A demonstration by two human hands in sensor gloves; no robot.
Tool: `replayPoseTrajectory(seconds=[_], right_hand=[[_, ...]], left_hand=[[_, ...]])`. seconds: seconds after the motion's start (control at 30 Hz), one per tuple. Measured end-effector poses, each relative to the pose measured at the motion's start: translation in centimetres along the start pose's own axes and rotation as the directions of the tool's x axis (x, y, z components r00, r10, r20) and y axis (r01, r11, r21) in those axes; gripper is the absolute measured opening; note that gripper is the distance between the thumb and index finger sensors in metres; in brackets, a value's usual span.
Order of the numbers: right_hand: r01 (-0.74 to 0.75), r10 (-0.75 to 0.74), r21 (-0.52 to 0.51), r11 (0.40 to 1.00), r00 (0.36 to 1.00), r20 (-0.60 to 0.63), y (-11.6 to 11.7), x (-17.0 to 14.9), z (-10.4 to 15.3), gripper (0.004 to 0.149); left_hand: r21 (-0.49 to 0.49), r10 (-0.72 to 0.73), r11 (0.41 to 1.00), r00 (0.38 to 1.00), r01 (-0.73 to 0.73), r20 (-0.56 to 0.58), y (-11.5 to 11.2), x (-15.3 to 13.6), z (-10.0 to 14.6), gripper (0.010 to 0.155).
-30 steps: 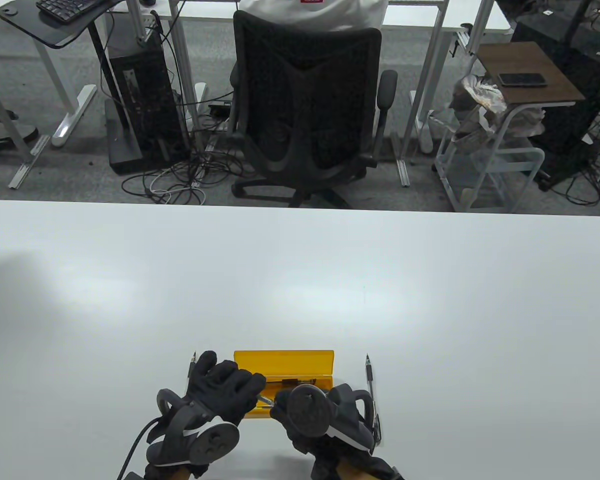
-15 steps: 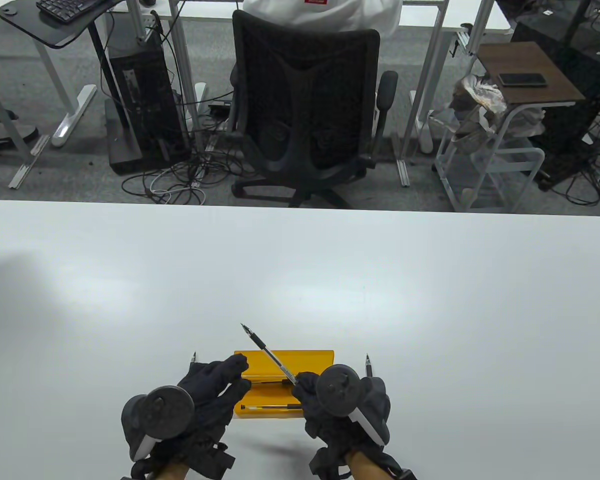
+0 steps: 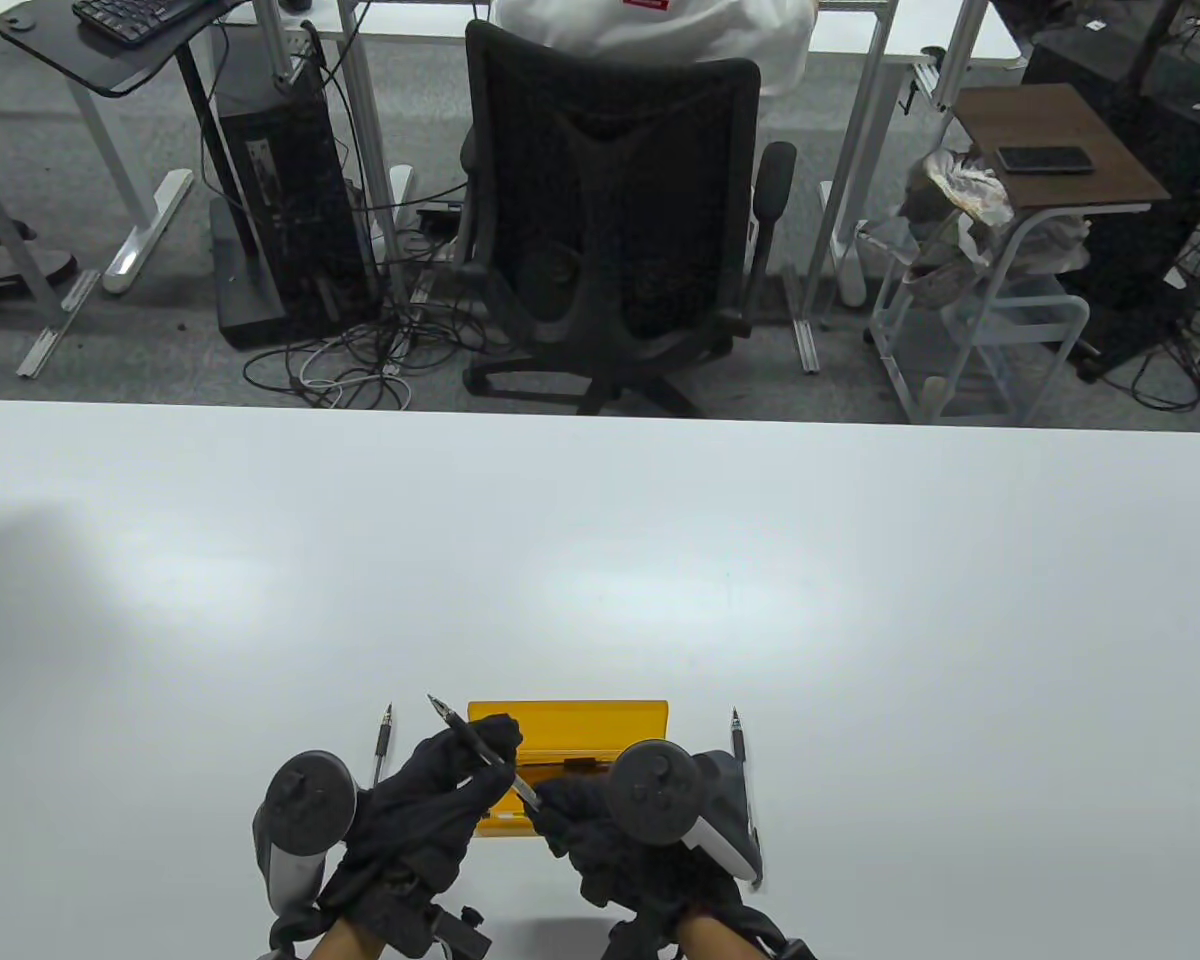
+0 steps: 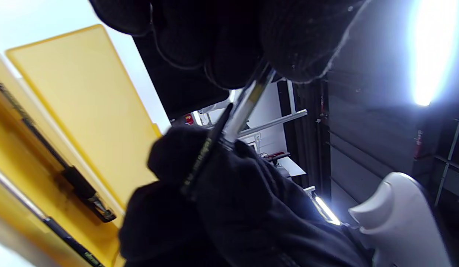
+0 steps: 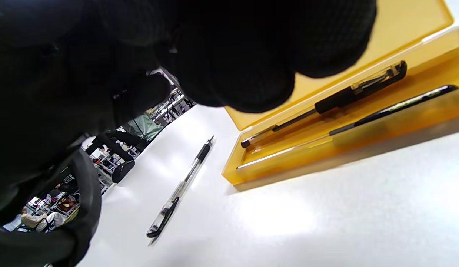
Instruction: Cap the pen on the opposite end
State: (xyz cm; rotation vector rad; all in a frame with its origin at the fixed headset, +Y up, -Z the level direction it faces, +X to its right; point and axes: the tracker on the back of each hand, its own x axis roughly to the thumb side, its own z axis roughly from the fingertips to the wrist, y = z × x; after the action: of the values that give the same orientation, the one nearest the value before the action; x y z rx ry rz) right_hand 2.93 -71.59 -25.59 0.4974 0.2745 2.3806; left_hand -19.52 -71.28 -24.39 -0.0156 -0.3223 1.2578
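A black-and-clear pen (image 3: 472,744) with its bare tip pointing far-left is held between both hands above the open yellow case (image 3: 600,718). My left hand (image 3: 475,752) grips the pen's front part. My right hand (image 3: 558,806) holds its rear end. In the left wrist view, my left fingers (image 4: 229,55) close on the clear barrel (image 4: 248,100), and the right fingers (image 4: 222,193) hold the end with a black clip (image 4: 205,155). Whether that clip is a cap, I cannot tell. The right wrist view is mostly filled by the dark glove (image 5: 229,55).
The case (image 5: 259,170) holds two more pens (image 5: 325,102) (image 5: 396,107). One loose pen (image 3: 384,742) lies on the table left of the case, another (image 3: 738,750) right of it. A loose pen (image 5: 185,183) also shows in the right wrist view. An office chair (image 3: 610,220) stands beyond the table's far edge.
The right hand lifted a pen from the case, first pointing it up and away. It then lowered and swung left, and the left hand took hold of its front part.
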Motion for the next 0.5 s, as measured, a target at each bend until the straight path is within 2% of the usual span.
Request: replayPoseTrajectory(seconds=[0.17, 0.27, 0.33, 0.37, 0.47, 0.5], right_hand=[[0.017, -0.017, -0.004, 1.000, 0.999, -0.031, 0.2, -0.2, 0.0, 0.049], [-0.050, 0.045, -0.049, 0.998, 0.995, -0.085, -0.3, -0.4, 0.2, 0.050], [-0.068, 0.062, -0.059, 0.996, 0.994, -0.091, -0.6, -0.7, 0.3, 0.050], [-0.060, 0.054, -0.065, 0.996, 0.995, -0.088, -0.8, -0.8, 0.4, 0.050], [-0.036, 0.029, -0.082, 0.996, 0.996, -0.081, -1.2, -0.9, 0.4, 0.050], [-0.037, 0.030, -0.089, 0.995, 0.996, -0.080, -1.2, -0.9, 0.5, 0.050]], left_hand=[[0.029, -0.200, 0.980, 0.976, 0.198, 0.090, 0.3, 1.1, 0.1, 0.048], [0.138, -0.301, 0.948, 0.948, 0.286, 0.101, 1.3, 1.6, 0.3, 0.048], [0.205, -0.404, 0.901, 0.911, 0.382, 0.080, 2.2, 1.8, 0.3, 0.049], [0.234, -0.484, 0.856, 0.873, 0.461, 0.053, 2.8, 1.9, 0.3, 0.049], [0.236, -0.657, 0.724, 0.752, 0.648, -0.052, 3.6, 1.6, 0.3, 0.051], [0.228, -0.679, 0.701, 0.730, 0.676, -0.078, 3.7, 1.4, 0.3, 0.052]])
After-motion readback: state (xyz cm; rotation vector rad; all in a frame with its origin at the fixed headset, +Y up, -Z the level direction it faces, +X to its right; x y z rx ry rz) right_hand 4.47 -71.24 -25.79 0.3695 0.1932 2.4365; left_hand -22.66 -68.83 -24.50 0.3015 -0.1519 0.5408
